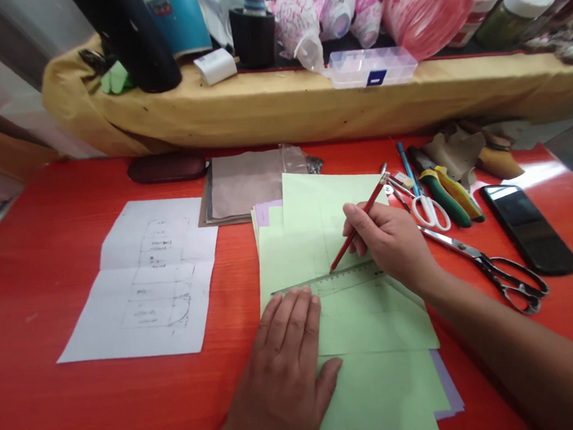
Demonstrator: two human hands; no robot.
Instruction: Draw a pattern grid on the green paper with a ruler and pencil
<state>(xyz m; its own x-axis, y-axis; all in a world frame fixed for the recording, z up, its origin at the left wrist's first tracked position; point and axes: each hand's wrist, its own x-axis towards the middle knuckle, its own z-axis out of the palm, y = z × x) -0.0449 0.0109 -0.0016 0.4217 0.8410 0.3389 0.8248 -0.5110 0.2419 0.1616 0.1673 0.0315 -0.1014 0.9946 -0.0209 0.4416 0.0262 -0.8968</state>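
Pale green paper sheets (377,331) lie stacked on the red table, with faint pencil lines on the top one. A clear ruler (342,279) rests slantwise across them. My left hand (289,362) lies flat, its fingertips on the ruler's left part and its thumb spread out on the paper. In my right hand (389,239) is a red pencil (353,234), gripped between thumb and fingers, its tip down at the ruler's upper edge. To the left, a creased white sheet (117,290) bears a hand-drawn pattern with notes.
Large scissors (481,259), white-handled scissors (430,210), green-yellow pliers (445,194) and a black phone (531,228) lie right. Brown sheets (248,181) and a dark case (166,167) lie at the back, below a cloth-covered shelf (257,114) with jars and a plastic box (374,65).
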